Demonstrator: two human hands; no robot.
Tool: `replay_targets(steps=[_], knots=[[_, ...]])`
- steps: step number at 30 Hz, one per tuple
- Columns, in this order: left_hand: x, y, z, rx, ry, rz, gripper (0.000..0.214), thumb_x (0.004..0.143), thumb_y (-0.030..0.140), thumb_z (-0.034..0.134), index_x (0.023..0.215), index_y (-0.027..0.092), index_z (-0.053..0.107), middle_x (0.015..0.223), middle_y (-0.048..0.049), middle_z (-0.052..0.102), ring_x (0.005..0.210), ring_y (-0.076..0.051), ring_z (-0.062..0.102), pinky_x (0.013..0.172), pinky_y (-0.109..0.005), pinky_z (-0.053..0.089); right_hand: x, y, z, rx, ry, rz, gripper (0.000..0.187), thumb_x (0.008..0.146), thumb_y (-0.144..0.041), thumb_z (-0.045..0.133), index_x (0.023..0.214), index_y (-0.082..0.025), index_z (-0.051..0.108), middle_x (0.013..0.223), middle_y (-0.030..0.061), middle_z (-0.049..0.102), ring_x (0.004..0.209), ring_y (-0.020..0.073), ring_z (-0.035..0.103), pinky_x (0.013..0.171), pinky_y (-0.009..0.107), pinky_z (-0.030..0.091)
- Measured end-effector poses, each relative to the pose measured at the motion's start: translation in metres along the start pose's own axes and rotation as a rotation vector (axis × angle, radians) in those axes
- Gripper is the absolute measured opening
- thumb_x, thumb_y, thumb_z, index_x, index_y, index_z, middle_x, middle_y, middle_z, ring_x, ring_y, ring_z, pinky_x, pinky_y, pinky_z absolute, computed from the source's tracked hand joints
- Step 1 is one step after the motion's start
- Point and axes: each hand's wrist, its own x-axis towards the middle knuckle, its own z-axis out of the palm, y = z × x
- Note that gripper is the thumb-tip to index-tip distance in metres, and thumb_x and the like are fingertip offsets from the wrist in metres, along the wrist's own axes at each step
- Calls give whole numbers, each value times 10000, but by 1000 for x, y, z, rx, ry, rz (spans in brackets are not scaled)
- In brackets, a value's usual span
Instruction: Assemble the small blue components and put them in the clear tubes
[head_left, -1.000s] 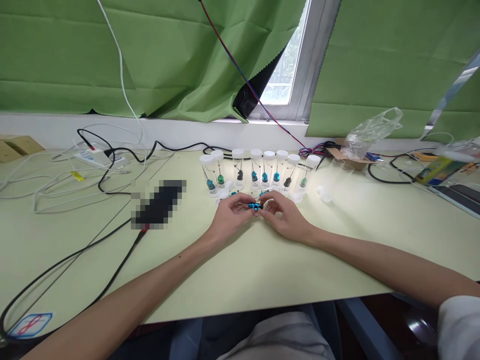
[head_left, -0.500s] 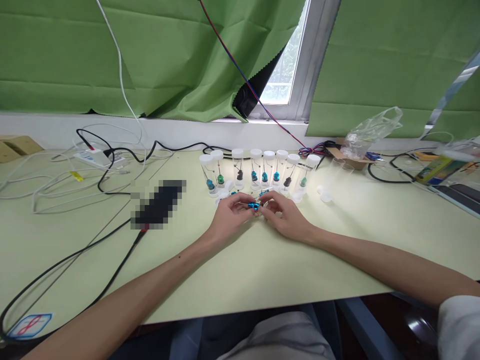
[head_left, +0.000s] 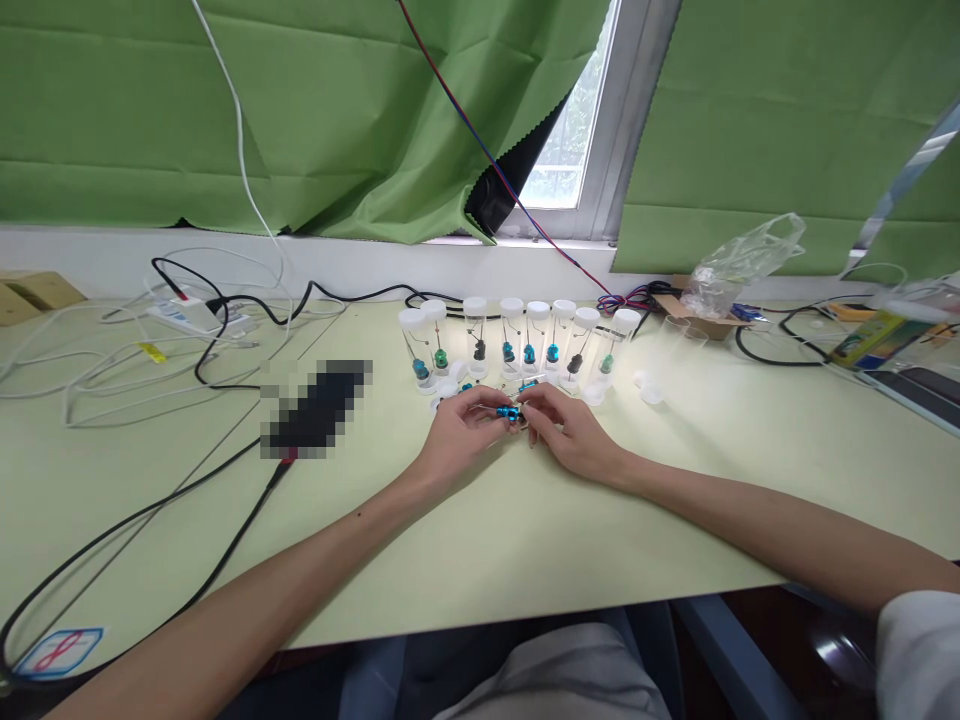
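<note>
Between the fingertips of my left hand (head_left: 463, 428) sits a small, shiny blue part (head_left: 510, 412), its exact kind too small to make out. My right hand (head_left: 566, 430) pinches at its right end, where a dark bit shows. The fingers partly cover the piece. Just beyond the hands, another blue piece (head_left: 528, 385) and thin wire-like bits lie on the table. Behind them stands a row of clear tubes with white caps (head_left: 537, 335), each holding a blue, green or black piece on a thin rod.
A pixelated dark object (head_left: 319, 408) lies left on the pale table (head_left: 420, 570), with a black cable running from it. White cables and a power strip (head_left: 199, 315) are behind it. Clear open tubes (head_left: 686, 350), a plastic bag (head_left: 742, 265) and a cardboard box (head_left: 701, 320) stand to the right.
My right fingers have shifted very slightly at the right end of the blue part, with a lower finger showing more. My left hand stays in place.
</note>
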Motion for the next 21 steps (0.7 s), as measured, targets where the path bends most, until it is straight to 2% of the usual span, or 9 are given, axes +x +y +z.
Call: replay_targets(steps=[4, 8, 14, 19, 21], knots=[[0, -1, 0, -6, 1, 0, 227, 665, 234, 780, 867, 184, 688, 930, -45, 704, 895, -202, 676, 885, -370, 558, -1, -1, -1, -28, 22, -6, 179, 996, -354, 495, 1111, -227, 545, 909, 31, 654, 704, 144, 619, 692, 325, 528], [0, -2, -1, -3, -6, 2, 223, 688, 235, 771, 890, 189, 689, 967, -53, 710, 931, -208, 676, 903, -373, 556, -1, 0, -1, -48, 16, -44, 242, 939, -329, 592, 1151, -228, 535, 1072, 72, 636, 756, 148, 619, 668, 317, 531], [0, -4, -2, 2, -6, 8, 235, 677, 245, 782, 889, 193, 693, 976, -58, 717, 936, -217, 680, 900, -385, 557, 0, 3, 0, -30, 20, -58, 207, 958, -329, 562, 1137, -229, 533, 1026, 61, 640, 744, 150, 639, 670, 326, 540], [-1, -1, 0, -16, 0, -15, 218, 659, 220, 778, 857, 193, 691, 918, -40, 707, 896, -207, 682, 879, -372, 563, 0, 1, 0, -4, 14, -17, 169, 1009, -343, 471, 1122, -237, 538, 860, 18, 654, 681, 148, 626, 710, 346, 542], [-1, 0, 1, -18, -3, -15, 214, 666, 218, 772, 861, 191, 689, 918, -38, 705, 893, -203, 680, 878, -367, 562, 0, 0, 0, -10, 17, -11, 168, 1011, -342, 465, 1115, -234, 541, 864, 18, 655, 685, 145, 622, 709, 340, 536]])
